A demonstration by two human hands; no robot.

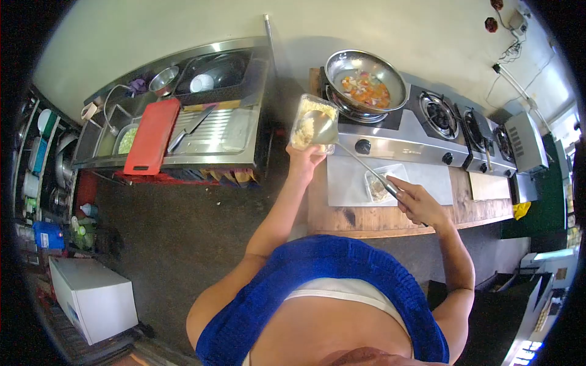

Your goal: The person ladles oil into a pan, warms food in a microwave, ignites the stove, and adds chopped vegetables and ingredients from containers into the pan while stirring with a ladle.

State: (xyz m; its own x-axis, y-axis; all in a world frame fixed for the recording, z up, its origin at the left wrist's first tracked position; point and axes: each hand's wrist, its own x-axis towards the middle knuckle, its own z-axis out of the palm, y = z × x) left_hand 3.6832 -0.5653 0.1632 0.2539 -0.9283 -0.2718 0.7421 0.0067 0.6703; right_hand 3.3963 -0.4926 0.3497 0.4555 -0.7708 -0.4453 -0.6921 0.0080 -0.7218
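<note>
My left hand [304,157] grips the near end of a clear plastic container [303,105] with pale yellow, crumbly food in it. The container is held up in the air, to the left of the stove. Wrapped round the handle of a long metal ladle [365,166] is my right hand [420,200]. The ladle's bowl lies in the container, with some of the pale food beside it. A large steel wok [394,91] with chopped orange and pale pieces in it sits on the left burner.
Below the stove [406,143], a white tray [400,172] with greyish food rests on the wooden counter [360,219]. To the left, a red cutting board [152,131] and a knife [190,128] lie on the steel sink unit. A white box [101,299] stands at lower left.
</note>
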